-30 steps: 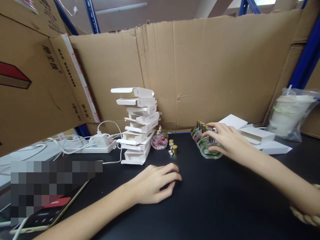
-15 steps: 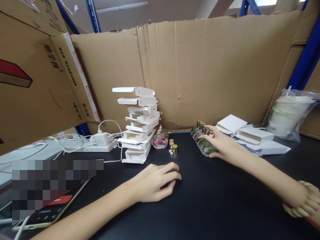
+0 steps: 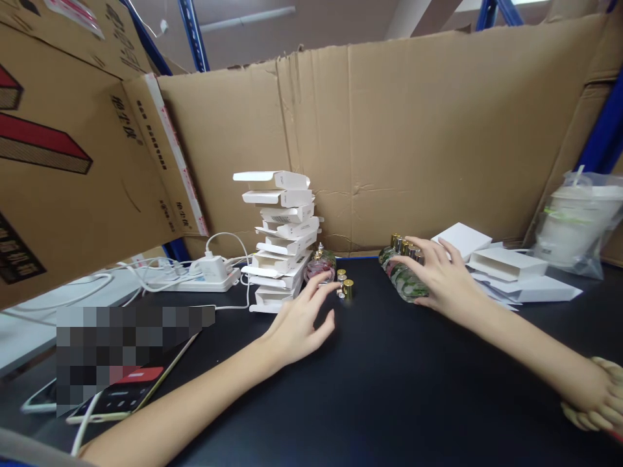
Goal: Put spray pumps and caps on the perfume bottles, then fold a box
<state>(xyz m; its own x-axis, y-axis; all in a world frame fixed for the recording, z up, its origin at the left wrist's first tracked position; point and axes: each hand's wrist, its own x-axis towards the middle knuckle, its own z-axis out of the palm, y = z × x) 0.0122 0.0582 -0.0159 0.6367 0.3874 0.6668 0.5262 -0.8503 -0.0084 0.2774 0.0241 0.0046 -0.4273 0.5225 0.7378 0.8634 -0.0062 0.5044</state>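
My left hand (image 3: 300, 322) reaches forward with its fingers apart and nothing in it. Its fingertips are just in front of the uncapped pink perfume bottles (image 3: 325, 261), partly hiding them; I cannot tell whether they touch. Beside those fingertips stand several loose gold and silver caps (image 3: 348, 288). On the right, my right hand (image 3: 445, 279) is spread around the near end of a row of capped perfume bottles (image 3: 411, 283). Its fingers hang over the gold and silver tops, and the thumb is low beside the nearest green-patterned bottle. No bottle is gripped.
A tall stack of open white boxes (image 3: 282, 261) stands left of the pink bottles. White cartons (image 3: 509, 264) and a bagged cup (image 3: 567, 220) are at right. A power strip (image 3: 219, 283), cables and a phone (image 3: 141, 389) lie left. Cardboard (image 3: 389, 143) walls the back.
My left hand has moved forward toward the pink bottles, its fingers stretching out. My right hand's fingers have spread wider beside the capped row. The view has shifted slightly left.
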